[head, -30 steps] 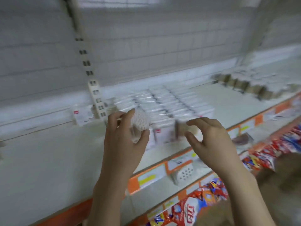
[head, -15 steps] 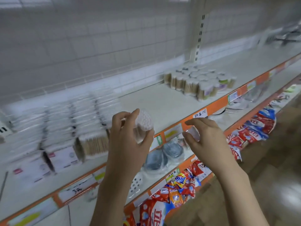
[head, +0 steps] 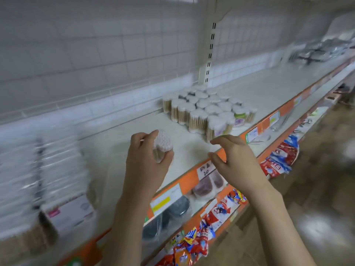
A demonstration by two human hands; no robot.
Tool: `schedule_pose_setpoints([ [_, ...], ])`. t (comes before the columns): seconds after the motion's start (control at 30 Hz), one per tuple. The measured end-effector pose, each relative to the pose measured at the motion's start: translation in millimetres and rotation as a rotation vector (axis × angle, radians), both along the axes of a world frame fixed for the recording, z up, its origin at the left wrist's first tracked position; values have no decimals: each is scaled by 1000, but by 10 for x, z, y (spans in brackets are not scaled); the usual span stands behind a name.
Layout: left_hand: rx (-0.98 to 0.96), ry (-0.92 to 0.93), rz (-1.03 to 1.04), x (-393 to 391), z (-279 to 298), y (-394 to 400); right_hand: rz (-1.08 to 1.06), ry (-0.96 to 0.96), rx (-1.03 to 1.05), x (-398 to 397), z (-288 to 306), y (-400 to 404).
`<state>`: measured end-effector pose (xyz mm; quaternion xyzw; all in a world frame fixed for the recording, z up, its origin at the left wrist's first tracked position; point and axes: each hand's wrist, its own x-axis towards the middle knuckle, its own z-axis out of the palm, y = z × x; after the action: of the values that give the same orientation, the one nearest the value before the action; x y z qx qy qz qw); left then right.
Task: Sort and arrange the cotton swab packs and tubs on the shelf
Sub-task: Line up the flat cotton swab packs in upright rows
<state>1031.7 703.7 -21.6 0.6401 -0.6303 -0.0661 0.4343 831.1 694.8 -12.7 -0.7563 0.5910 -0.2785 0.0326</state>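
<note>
— White shelving with an orange price rail runs from lower left up to the right edge, wire grid behind it. What's closest?

— Low in the frame, under the top shelf: dark round items in clear wrap and bright red snack bags on the lower tiers. None of that belongs to the job, I'd say.

— And the hands?

— At centre, the left hand grips one cotton swab tub, fingers and thumb curled round its side so the white tips face up. The right hand is just beside it, holding nothing, fingers loosely bent, probably ready to steady the tub.

— Where would it go?

— Likely with the cluster of tubs farther back, right of centre, standing upright and packed tight. The flat swab packs at the left edge are blurred, lined in rows; a separate group, it seems.
</note>
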Motion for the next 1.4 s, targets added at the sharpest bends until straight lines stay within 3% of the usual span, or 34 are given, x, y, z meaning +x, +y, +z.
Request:
schedule_pose_setpoints([
  [0.27,113,-139,87,111,5,-575,75,9,-35,-12,-18,-726],
  [0.8,158,-105,345,-125,-100,-1537,509,231,93,-146,117,-2188],
  [1.0,197,-109,417,-200,-125,-1887,639,277,138,-207,104,-2369],
  [1.4,275,-169,443,-254,-182,-2427,678,305,120,-268,84,-2401],
])
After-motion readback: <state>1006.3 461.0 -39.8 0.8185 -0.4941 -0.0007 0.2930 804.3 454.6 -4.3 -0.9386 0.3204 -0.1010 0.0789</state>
